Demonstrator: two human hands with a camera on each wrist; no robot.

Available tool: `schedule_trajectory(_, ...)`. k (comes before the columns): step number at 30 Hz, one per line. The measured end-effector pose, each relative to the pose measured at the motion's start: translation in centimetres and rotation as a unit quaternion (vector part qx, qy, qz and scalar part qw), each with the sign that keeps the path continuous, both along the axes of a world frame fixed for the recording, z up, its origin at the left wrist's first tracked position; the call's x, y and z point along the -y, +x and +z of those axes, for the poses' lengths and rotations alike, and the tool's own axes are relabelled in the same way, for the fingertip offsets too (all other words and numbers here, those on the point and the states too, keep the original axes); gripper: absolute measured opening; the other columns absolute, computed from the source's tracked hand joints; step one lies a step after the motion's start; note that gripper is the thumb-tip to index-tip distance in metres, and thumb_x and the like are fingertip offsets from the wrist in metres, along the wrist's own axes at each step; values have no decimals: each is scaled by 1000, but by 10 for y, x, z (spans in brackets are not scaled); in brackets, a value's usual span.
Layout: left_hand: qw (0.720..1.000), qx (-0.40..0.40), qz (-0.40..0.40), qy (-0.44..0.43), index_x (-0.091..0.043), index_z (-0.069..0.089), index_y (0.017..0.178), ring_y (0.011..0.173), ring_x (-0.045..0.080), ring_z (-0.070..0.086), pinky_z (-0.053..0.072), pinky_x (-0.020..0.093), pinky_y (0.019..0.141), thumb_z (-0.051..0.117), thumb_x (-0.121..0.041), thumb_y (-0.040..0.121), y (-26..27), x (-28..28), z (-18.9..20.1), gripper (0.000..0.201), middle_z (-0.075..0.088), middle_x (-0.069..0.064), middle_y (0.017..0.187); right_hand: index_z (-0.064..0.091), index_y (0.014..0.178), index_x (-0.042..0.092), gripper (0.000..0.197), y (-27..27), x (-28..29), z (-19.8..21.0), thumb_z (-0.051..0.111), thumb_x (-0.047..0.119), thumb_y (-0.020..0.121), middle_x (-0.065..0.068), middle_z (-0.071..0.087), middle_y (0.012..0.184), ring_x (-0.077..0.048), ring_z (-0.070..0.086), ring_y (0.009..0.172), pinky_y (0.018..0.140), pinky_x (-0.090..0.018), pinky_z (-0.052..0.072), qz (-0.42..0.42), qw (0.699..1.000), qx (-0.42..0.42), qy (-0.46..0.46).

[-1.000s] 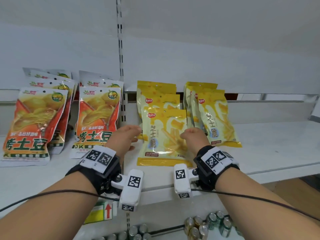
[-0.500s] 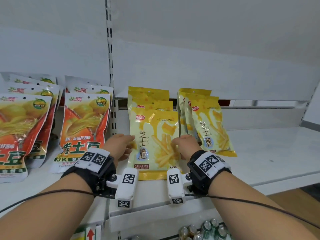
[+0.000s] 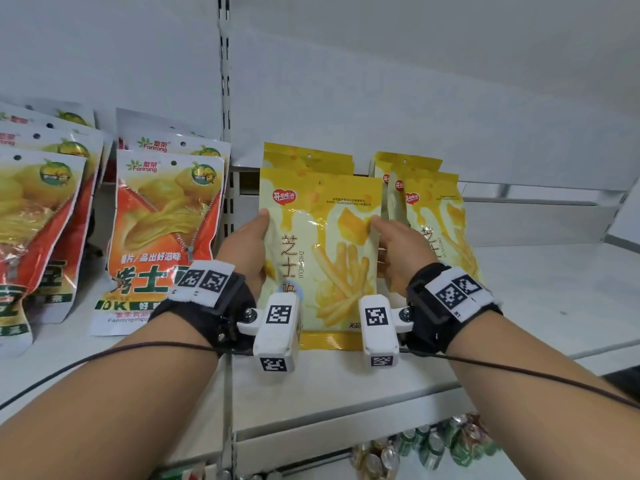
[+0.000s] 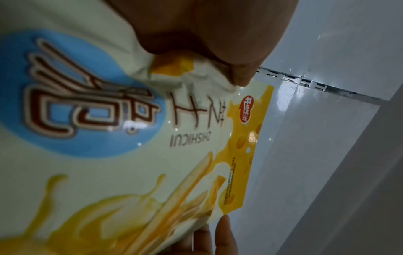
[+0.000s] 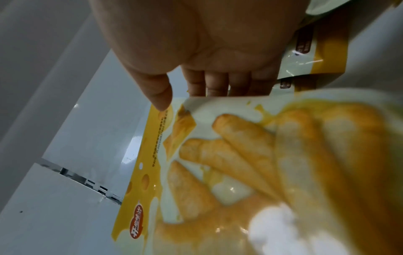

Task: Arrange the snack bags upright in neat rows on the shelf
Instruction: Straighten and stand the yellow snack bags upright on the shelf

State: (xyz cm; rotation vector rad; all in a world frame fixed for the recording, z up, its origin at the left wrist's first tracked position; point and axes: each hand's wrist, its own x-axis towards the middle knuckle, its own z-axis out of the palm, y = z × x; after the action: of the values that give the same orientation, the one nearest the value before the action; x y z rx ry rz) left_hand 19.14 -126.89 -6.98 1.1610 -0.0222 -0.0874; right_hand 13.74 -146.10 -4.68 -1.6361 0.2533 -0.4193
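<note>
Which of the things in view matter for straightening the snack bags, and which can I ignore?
Job:
front yellow bag, held by left hand and right hand
yellow bags behind
orange bags
shelf

Ignore:
cans below
wrist cables

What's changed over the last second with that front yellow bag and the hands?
Both hands slid up the front yellow bag: the left hand now grips its left edge, the right hand its right, and the bag stands straighter. The yellow bags behind and the orange bags stayed put.
</note>
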Motion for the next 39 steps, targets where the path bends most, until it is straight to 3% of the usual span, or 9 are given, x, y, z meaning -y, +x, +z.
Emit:
schedule_trajectory(5, 999, 3, 4, -33, -16, 71, 90, 72, 23, 73, 58, 38, 67, 54, -33, 94, 9, 4, -3, 24, 76, 6, 81, 45, 135, 9, 41, 14, 0, 11, 43, 3, 95, -12, 45, 139, -26, 44, 125, 98, -19, 29, -18, 988, 37, 151)
schedule_trajectory(8, 998, -1, 19, -55, -17, 78, 66, 66, 23, 73, 57, 34, 51, 54, -29, 94, 15, 1, -7, 38, 75, 6, 75, 52, 125, 3, 34, 25, -8, 9, 53, 17, 94, -21, 57, 127, -35, 56, 115, 99, -42, 43, 58, 990, 46, 116)
schedule_trajectory(10, 997, -1, 25, -79, -22, 76, 57, 65, 24, 73, 55, 36, 47, 54, -28, 94, 17, -2, -8, 44, 75, 7, 75, 54, 122, 2, 34, 34, -8, 5, 53, 22, 94, -14, 65, 110, -31, 63, 100, 91, -44, 48, 74, 988, 51, 130)
schedule_trajectory(16, 992, 4, 44, -121, -14, 79, 78, 75, 28, 73, 57, 39, 59, 53, -34, 94, 19, -12, -12, 37, 75, 9, 84, 59, 122, 7, 35, 55, -6, -15, 55, 26, 93, -14, 66, 118, -31, 62, 110, 101, -50, 44, 154, 980, -3, 127)
schedule_trajectory(20, 993, -8, -14, -114, -10, 74, 103, 94, 36, 70, 56, 52, 74, 58, -44, 89, 14, -18, -19, 40, 71, 16, 107, 41, 140, 12, 57, 67, -9, -18, 59, 34, 91, -9, 51, 138, -27, 50, 125, 107, -48, 38, 127, 986, 6, 105)
schedule_trajectory(23, 995, -29, -61, -79, -6, 72, 104, 94, 38, 69, 54, 55, 78, 66, -36, 78, 7, -19, -22, 40, 70, 20, 106, 45, 137, 12, 50, 73, -8, -16, 58, 30, 92, -10, 59, 128, -27, 59, 114, 99, -48, 46, 128, 980, 17, 150)
schedule_trajectory(32, 998, -7, 16, -54, -6, 58, 124, 103, 39, 65, 49, 59, 90, 50, -36, 95, 11, -12, -25, 43, 67, 20, 115, 68, 91, 9, 11, 71, 0, -32, 58, 11, 91, -11, 74, 93, -28, 69, 93, 92, -50, 50, 233, 963, 33, 128)
schedule_trajectory(36, 995, 3, -82, -57, -14, 75, 102, 100, 35, 68, 57, 51, 75, 57, -41, 84, 4, -9, -27, 37, 70, 17, 111, 68, 88, 13, 15, 69, 2, -31, 54, 11, 93, -5, 75, 86, -23, 71, 86, 81, -44, 55, 211, 968, 70, 119)
schedule_trajectory(39, 991, 14, -131, 4, -2, 60, 124, 112, 42, 59, 49, 55, 92, 62, -30, 80, 2, -8, -31, 51, 61, 27, 122, 69, 85, 17, 19, 65, 5, -30, 53, 12, 94, -6, 75, 87, -25, 70, 89, 80, -45, 56, 198, 966, 92, 138)
